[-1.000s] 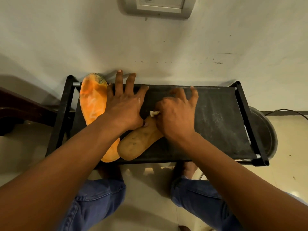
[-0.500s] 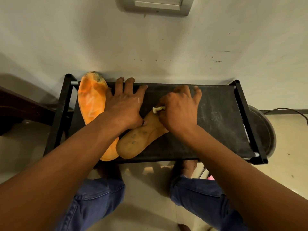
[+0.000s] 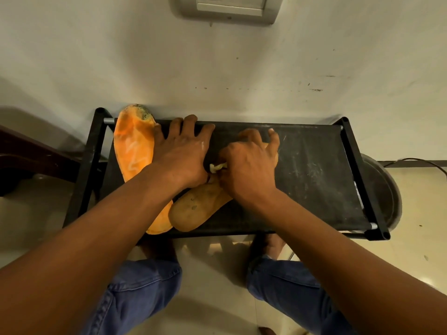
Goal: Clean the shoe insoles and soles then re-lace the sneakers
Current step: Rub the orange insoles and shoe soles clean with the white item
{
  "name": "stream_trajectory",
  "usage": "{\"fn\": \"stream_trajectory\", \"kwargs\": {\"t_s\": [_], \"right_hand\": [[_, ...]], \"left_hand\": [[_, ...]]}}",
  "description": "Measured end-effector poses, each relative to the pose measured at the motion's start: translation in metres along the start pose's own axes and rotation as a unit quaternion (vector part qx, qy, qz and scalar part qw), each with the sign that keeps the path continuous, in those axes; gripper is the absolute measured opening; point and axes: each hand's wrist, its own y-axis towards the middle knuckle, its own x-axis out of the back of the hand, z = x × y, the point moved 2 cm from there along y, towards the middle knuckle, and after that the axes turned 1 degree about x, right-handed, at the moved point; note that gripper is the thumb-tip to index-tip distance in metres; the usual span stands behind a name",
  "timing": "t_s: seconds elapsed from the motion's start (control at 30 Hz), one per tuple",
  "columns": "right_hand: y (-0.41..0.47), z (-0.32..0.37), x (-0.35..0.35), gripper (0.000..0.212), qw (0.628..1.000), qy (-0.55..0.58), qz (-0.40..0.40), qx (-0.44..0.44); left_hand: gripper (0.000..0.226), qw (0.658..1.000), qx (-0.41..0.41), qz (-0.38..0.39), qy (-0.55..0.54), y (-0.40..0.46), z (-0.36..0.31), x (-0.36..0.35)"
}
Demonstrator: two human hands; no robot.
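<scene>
So I'm looking down at a low black rack (image 3: 314, 180) pushed against the wall, middle of the frame. Two insoles are on it. The bright orange insole (image 3: 134, 151) lies lengthwise at the left side, its toe end poking past the back rail and its heel hanging off the front edge. The tan insole (image 3: 196, 209) sits just right of it, angled, heel end down near the front edge and touching the orange one there.

My left hand (image 3: 180, 153) is flat, fingers spread, pressing down across the spot where both insoles meet, fingertips reaching the back rail. My right hand (image 3: 249, 165) is curled over the upper part of the tan insole, and it's pinching a small pale wad of cloth (image 3: 217, 166) between thumb and fingers; only a bit of it sticks out on the left side of the hand.

A round dark bucket (image 3: 379, 189) sits on the floor right of the rack. Wall switch plate (image 3: 229, 7) at the top. My knees in jeans (image 3: 145, 286) at the bottom.
</scene>
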Motion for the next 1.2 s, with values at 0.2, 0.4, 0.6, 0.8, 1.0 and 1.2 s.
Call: {"fn": "stream_trajectory", "kwargs": {"t_s": [0.2,0.4,0.6,0.8,1.0,1.2], "right_hand": [[0.004,-0.009,0.005,0.011,0.999,-0.039,-0.021,-0.024],[0.001,0.004,-0.002,0.011,1.000,-0.008,-0.004,0.024],[0.008,-0.013,0.003,0.010,0.999,-0.026,-0.028,-0.031],[0.004,0.004,-0.003,0.015,0.999,-0.024,-0.005,0.029],[0.016,-0.028,0.007,0.014,0.995,-0.053,-0.028,-0.079],[0.013,-0.021,0.005,0.006,0.996,-0.009,-0.024,-0.089]], "left_hand": [[0.118,1.000,0.000,0.009,0.008,0.000,0.000,0.001],[0.114,1.000,0.003,0.005,0.011,0.001,-0.001,0.000],[0.117,1.000,0.005,0.010,0.015,0.001,-0.002,0.001],[0.114,1.000,0.004,0.005,0.006,0.002,-0.001,0.000],[0.111,1.000,-0.016,0.007,-0.020,0.000,-0.003,0.001],[0.086,0.997,-0.074,-0.001,-0.033,0.000,-0.012,0.002]]}}
